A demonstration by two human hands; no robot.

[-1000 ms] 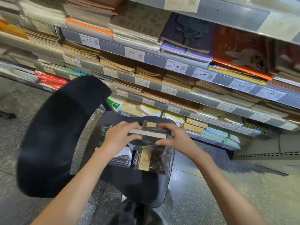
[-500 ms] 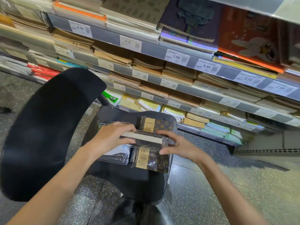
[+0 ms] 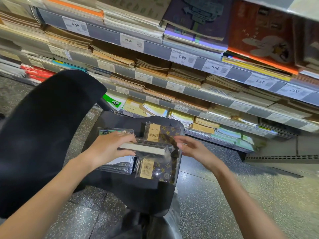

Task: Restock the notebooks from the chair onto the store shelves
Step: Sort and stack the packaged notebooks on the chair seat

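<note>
Now the left hand grasps a wrapped notebook above the chair; the right hand, just beside, is released.

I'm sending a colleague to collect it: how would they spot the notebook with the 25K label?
Find the black office chair before the shelves. At the far edge of its seat lies a plastic-wrapped brown monogram-patterned notebook. Unlike its neighbours, its tan paper band reads 25K.
</note>
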